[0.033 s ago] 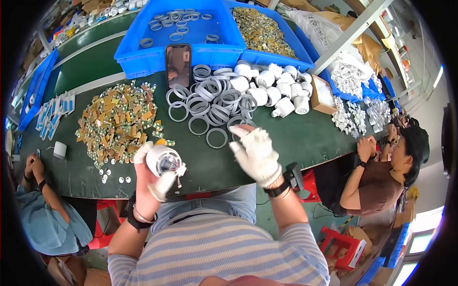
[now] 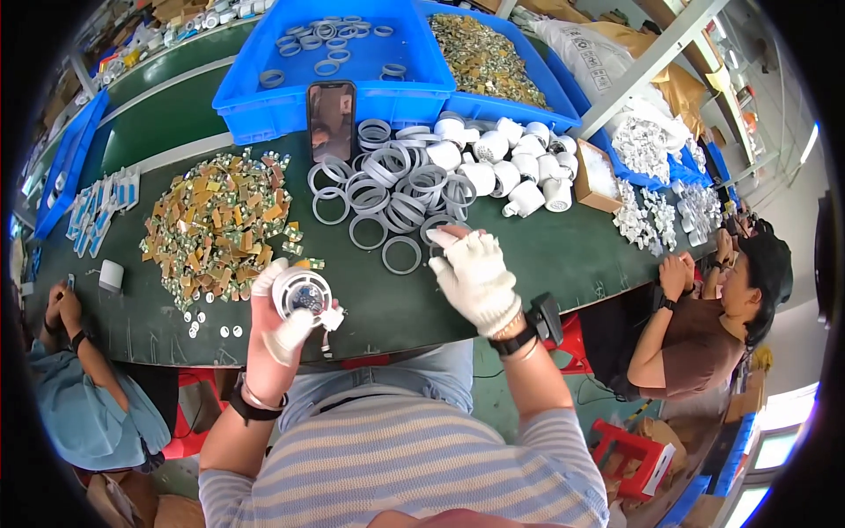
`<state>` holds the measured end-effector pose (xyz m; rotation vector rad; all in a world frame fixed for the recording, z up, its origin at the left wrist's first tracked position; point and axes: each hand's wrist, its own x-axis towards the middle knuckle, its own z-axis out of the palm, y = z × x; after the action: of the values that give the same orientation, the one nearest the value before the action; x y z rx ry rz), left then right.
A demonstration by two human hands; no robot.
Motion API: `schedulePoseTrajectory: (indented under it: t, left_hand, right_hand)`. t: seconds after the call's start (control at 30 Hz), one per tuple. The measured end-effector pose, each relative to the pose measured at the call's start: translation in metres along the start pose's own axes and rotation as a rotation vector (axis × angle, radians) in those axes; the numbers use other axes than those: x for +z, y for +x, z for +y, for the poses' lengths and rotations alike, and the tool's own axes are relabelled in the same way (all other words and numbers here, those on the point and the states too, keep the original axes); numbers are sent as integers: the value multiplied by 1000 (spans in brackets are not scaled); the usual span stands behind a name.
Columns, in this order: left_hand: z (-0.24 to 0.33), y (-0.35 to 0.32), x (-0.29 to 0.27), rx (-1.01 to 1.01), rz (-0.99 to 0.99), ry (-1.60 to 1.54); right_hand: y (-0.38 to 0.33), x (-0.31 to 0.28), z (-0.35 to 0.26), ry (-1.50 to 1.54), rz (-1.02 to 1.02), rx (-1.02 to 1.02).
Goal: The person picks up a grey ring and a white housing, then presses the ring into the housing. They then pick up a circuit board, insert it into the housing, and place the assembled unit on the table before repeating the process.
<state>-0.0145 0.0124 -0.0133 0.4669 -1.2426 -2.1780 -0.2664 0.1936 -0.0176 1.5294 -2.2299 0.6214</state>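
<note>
The left hand (image 2: 271,339) is holding a white housing (image 2: 302,293) over the table's (image 2: 387,308) near side, its fingers gripping around it and the open end facing up. The right hand (image 2: 480,280) is covering part of a grey ring (image 2: 423,233); whether its fingers are pinching it, I cannot tell. Boards (image 2: 216,229) are lying left, more rings (image 2: 407,211) beyond, a phone (image 2: 332,123) standing behind.
</note>
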Motion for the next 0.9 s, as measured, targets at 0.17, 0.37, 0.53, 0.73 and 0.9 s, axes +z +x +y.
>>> schedulePoseTrajectory:
  t: [0.17,0.37,0.53,0.73,0.9]
  left_hand:
    - [17,-2,-5,-324,8,-317]
    - [8,-1,-14,110,-328,681]
    - [18,3,20,328,-452,1281]
    - [15,10,9,306,-633,1362]
    - [16,17,-5,223,-847,779]
  right_hand:
    - [0,11,21,-98,-72,-67]
    - [-3,-30,-36,73,-61,-75]
    - [-7,-38,-71,171,-71,-199]
    - [-16,-43,-79,387,-23,-175]
    - [1,-46,-45,975,-230,-61]
